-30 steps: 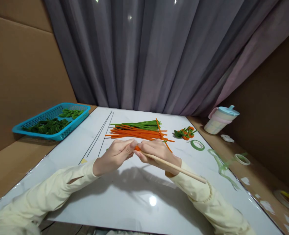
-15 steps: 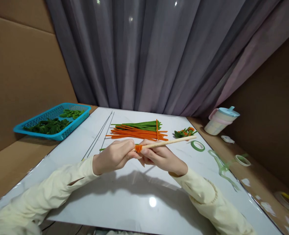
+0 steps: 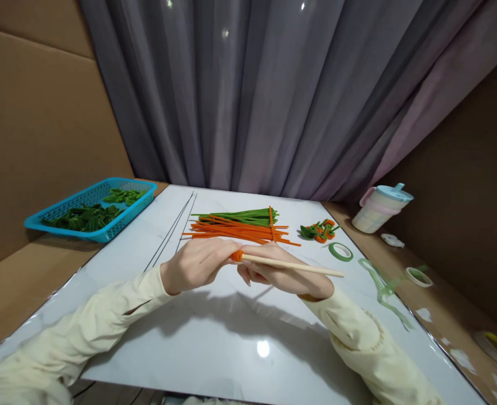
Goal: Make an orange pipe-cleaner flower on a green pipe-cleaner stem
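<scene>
Above the middle of the white table, a pale wooden chopstick [image 3: 294, 265] points to the right, with an orange pipe cleaner [image 3: 236, 256] coiled tightly around it. My left hand [image 3: 202, 263] is closed over the chopstick's left end, right beside the coil. Under the chopstick, my right hand [image 3: 278, 270] is closed on the pipe cleaner near the coil; its fingertips are partly hidden. Just beyond both hands lie loose orange pipe cleaners [image 3: 231, 229] and a bunch of green ones [image 3: 244, 216], with a single orange strand [image 3: 271, 222] across them.
Finished orange-and-green pieces [image 3: 321, 230] lie at right, beside a roll of green tape [image 3: 340, 252]. A blue basket [image 3: 105, 233] with green pieces stands at left near thin dark wires [image 3: 168, 233]. A lidded cup [image 3: 377, 209] and a tape roll [image 3: 418, 277] sit at the right edge.
The chopstick's right end has swung downward and now lies across the back of my right hand. My right hand has turned and shifted slightly right. A green stem by my left hand is now hidden.
</scene>
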The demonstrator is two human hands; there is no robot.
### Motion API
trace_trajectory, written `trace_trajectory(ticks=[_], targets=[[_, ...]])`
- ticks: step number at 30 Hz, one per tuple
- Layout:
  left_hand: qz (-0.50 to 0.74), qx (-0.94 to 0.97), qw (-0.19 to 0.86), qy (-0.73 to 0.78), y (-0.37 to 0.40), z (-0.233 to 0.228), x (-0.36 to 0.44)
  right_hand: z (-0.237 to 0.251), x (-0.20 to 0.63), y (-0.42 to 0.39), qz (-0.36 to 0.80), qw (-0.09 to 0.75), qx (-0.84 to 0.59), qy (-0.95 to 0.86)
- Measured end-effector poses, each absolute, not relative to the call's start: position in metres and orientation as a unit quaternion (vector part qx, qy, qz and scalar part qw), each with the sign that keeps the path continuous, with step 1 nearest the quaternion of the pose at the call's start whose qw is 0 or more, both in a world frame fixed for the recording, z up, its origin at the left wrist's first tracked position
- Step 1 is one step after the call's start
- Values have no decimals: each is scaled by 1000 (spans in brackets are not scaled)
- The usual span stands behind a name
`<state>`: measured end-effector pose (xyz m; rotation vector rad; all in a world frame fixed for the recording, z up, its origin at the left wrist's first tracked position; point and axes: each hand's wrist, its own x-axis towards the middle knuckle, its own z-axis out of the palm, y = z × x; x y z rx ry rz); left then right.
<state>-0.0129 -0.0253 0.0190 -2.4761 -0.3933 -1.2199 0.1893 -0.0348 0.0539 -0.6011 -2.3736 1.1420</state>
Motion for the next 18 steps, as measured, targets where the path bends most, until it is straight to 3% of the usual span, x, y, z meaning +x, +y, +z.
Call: trace_trajectory(ticks=[6,11,18], targets=[[-404,-882,220,-105,-28,21,-18,43,183,-33,559,233,-222,-765],[-406,-881,217,-114,-29,23,-17,36,180,-28,602,236,-228,-728],[-419,-888,99,-158,-27,23,-12,35,188,-18,622,223,-248,-709]])
